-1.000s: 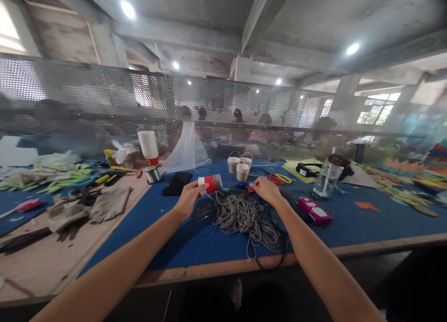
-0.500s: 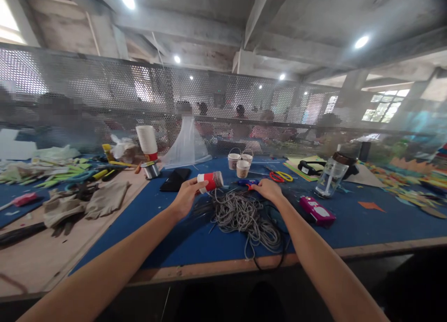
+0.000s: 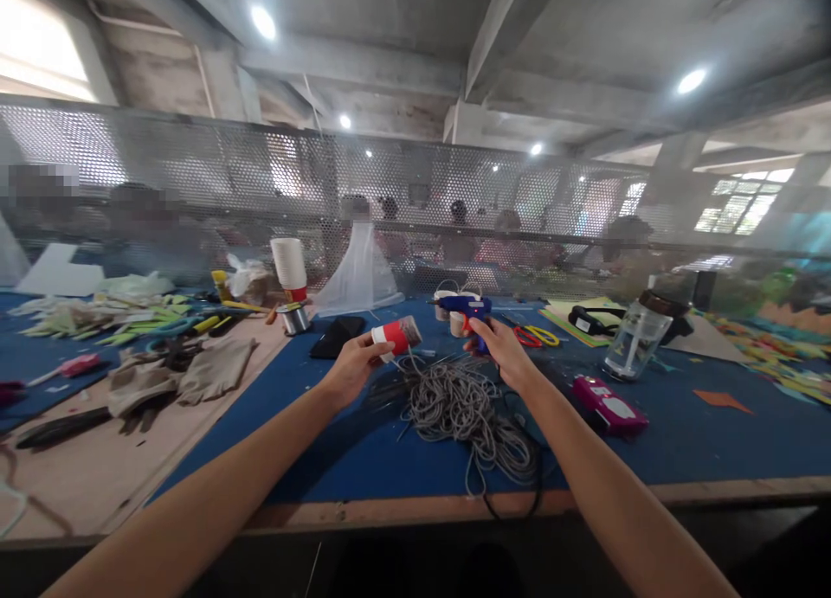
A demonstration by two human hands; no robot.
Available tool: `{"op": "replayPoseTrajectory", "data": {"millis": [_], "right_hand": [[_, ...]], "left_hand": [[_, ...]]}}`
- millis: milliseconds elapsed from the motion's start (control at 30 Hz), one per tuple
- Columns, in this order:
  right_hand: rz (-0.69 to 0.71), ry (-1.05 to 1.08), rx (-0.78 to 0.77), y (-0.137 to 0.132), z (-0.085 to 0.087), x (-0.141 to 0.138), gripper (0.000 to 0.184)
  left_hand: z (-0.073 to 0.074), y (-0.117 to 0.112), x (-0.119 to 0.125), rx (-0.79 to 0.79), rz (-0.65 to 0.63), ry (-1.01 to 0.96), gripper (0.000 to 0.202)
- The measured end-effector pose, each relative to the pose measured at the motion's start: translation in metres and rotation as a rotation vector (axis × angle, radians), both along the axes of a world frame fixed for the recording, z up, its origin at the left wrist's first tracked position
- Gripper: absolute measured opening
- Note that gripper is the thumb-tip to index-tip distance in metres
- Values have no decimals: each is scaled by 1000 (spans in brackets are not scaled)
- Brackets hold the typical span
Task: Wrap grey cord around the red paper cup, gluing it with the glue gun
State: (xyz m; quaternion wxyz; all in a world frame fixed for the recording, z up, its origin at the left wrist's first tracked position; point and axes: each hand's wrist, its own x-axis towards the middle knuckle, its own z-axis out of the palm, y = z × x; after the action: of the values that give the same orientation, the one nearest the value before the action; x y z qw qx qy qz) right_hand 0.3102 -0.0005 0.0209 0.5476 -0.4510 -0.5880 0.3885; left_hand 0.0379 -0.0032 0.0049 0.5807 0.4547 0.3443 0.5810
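My left hand (image 3: pixel 354 366) is closed around a red and white paper cup (image 3: pixel 393 336), tilted on its side with grey cord wound at its right end. A strand runs from the cup to the tangled pile of grey cord (image 3: pixel 454 403) on the blue table. In my right hand (image 3: pixel 503 349) is a blue glue gun (image 3: pixel 462 305), raised above the pile with its nozzle pointing left. A small light glows on its body. Behind the gun stand small cups with handles (image 3: pixel 445 307), partly hidden by it.
Scissors (image 3: pixel 542 336), a glass bottle (image 3: pixel 633 334) and a purple box (image 3: pixel 610 405) lie to the right. On the left are a black phone (image 3: pixel 338 336), a wire spool (image 3: pixel 295 318), stacked paper cups (image 3: pixel 289 265) and work gloves (image 3: pixel 217 370). Mesh screen (image 3: pixel 415 200) stands behind.
My right hand has lifted the glue gun off the table, its nozzle now above the cup's height. The left hand still holds the cup. The view has shifted slightly left.
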Motion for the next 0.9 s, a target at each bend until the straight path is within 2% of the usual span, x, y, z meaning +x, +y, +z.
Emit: {"op": "replayPoseTrajectory", "data": {"millis": [100, 267, 367, 633, 900], "right_hand": [[97, 75, 13, -9, 3, -11, 42], [-50, -82, 169, -17, 8, -19, 30], [-93, -167, 197, -21, 10, -22, 31], [-26, -292, 167, -24, -2, -30, 36], [26, -372, 286, -28, -8, -34, 39]], "left_hand": [[0, 0, 0, -7, -9, -11, 37], [-1, 1, 0, -5, -11, -6, 39], [-1, 1, 0, -10, -2, 2, 38], [2, -1, 0, -15, 22, 10, 37], [2, 0, 0, 12, 36, 3, 35]]}}
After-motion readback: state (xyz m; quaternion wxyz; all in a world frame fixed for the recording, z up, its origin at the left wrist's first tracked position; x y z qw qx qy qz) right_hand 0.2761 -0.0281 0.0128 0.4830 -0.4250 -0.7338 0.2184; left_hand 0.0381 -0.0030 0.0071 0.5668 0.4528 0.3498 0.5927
